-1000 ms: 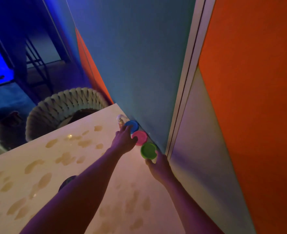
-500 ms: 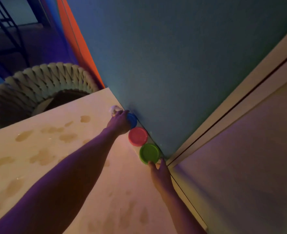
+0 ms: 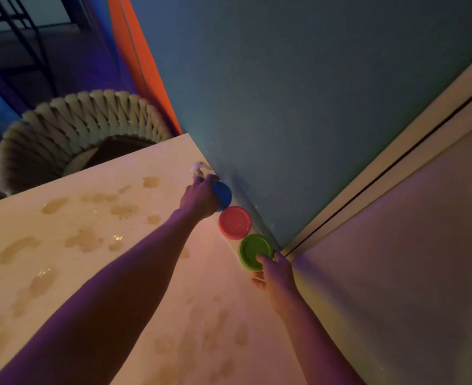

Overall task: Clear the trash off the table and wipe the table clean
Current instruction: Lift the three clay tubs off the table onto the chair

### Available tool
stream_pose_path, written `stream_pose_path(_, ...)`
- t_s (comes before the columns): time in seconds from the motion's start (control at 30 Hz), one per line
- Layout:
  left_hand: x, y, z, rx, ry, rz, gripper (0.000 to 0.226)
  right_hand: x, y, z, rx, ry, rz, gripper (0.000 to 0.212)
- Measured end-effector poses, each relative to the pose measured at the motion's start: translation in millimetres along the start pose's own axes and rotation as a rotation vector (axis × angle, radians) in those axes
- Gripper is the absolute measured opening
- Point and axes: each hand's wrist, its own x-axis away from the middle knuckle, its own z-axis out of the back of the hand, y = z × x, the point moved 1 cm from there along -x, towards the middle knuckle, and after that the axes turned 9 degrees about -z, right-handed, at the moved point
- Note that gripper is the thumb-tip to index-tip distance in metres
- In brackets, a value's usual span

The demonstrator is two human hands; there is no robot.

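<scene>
Along the far edge of the table (image 3: 62, 273), where it meets the teal wall (image 3: 284, 93), three round lidded tubs sit in a row: a blue one (image 3: 223, 194), a red one (image 3: 234, 222) and a green one (image 3: 255, 251), each touching or just beside the next. Your left hand (image 3: 200, 197) is curled over the near side of the blue tub and covers part of its lid; the fingers wrap round it, though you cannot tell from here how firmly they grip. Just past your knuckles, against the wall, lies a small crumpled whitish scrap (image 3: 200, 168), near your fingertips but too blurred to tell whether they touch it. Your right hand (image 3: 275, 276) rests at the near rim of the green tub, with the fingers (image 3: 264, 259) spread narrowly and laid on the lid's edge, the thumb down on the tabletop beside it; it is touching rather than clearly gripping.

The tabletop is pale and light-coloured, and it is blotched all over with brownish wet patches (image 3: 85, 240), some of them glinting. The patches run from the left side across to the near edge beneath your forearms. Beyond the far left corner of the table stands a woven basket (image 3: 76, 120), its dark opening partly hidden behind the table edge.
</scene>
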Motion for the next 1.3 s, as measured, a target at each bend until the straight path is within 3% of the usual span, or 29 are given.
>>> stream_pose_path(0.13,39,0,15,0.061,0.078,0.069,0.057,15,4,10,-0.025,-0.059,0.023,0.047)
stream_pose_path(0.3,104,-7,32,0.21,0.2,0.131,0.06,44,8,22,0.138,-0.11,0.143,0.092)
stream_pose_path(0.47,188,-12,43,0.291,0.307,0.224,0.065,74,15,33,0.385,-0.108,0.322,0.101)
stream_pose_path(0.6,258,-16,43,0.365,0.392,0.274,0.07,90,25,36,0.543,-0.128,0.504,0.121)
stream_pose_path(0.7,309,-20,41,0.398,0.447,0.306,0.074,109,35,33,0.647,-0.171,0.626,0.119)
stream_pose_path(0.9,385,-26,32,0.441,0.471,0.352,0.09,127,60,20,0.752,-0.254,0.693,0.104)
stream_pose_path(1.03,437,-36,22,0.482,0.552,0.379,0.085,140,83,2,0.824,-0.323,0.707,0.109)
stream_pose_path(1.3,550,-90,-2,0.485,0.664,0.58,0.093,186,154,-63,0.896,-0.455,0.783,0.099)
